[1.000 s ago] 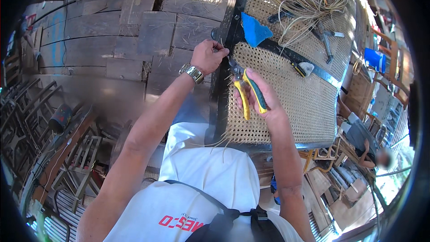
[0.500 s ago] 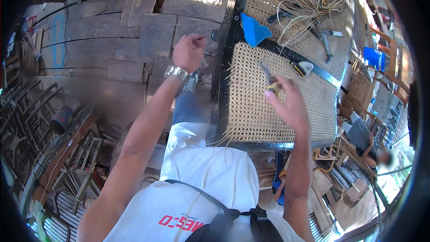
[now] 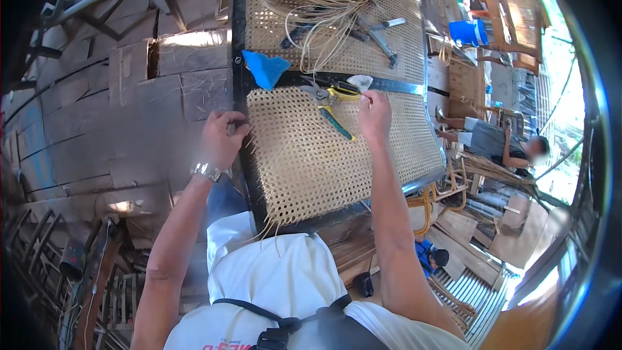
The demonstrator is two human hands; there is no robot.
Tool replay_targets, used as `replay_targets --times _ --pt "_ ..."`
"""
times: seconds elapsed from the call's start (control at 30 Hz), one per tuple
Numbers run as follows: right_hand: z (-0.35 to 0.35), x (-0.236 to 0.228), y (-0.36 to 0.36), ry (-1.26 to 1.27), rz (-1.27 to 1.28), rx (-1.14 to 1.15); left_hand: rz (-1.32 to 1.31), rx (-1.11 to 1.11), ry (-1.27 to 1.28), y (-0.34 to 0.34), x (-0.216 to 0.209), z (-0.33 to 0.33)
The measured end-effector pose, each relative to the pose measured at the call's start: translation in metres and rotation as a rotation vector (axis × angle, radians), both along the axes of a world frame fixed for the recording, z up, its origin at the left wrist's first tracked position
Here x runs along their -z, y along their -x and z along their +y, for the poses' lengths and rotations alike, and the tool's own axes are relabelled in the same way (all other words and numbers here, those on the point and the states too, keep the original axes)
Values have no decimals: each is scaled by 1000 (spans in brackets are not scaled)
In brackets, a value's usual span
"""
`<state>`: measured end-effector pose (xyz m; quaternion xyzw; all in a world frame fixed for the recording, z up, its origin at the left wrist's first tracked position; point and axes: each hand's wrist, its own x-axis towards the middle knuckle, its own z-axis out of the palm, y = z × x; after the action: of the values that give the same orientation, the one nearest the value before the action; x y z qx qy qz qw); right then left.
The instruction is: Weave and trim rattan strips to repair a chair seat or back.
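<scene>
A woven cane panel (image 3: 304, 162) in a black frame lies in front of me. At the frame's left edge my left hand (image 3: 222, 141) is half curled, a gap between thumb and forefinger; nothing shows in it. My right hand (image 3: 375, 116) is closed, its fingertips at the end of a slim tool with a yellow and black handle (image 3: 345, 93). Beside that tool sits a white lump (image 3: 359, 82). Cutting pliers with green and yellow handles (image 3: 335, 120) rest on the cane, untouched. A blue piece of cloth or sponge (image 3: 265, 70) lies on the frame's crossbar.
On the farther cane panel are a coil of loose cane strands (image 3: 324, 0) and a hammer (image 3: 382, 42). Cane ends stick out at the near corner. A blue bucket (image 3: 468, 33) and a seated person (image 3: 495, 142) are to the right; chair frames (image 3: 39, 246) stand at left.
The cutting pliers have left my right hand and lie on the cane. That hand has moved to the slim tool. My left hand has come close to the frame's left edge. The view has shifted.
</scene>
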<state>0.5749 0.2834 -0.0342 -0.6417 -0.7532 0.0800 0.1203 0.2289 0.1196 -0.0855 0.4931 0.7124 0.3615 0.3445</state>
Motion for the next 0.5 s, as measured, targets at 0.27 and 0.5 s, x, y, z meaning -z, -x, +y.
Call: replay_targets --times 0.27,0.5 --pt "45 0 13 28 -98 -483 -251 -259 -16 -18 18 -8" --pt "42 -6 23 157 -144 -623 -299 -346 251 -27 -9 -17"
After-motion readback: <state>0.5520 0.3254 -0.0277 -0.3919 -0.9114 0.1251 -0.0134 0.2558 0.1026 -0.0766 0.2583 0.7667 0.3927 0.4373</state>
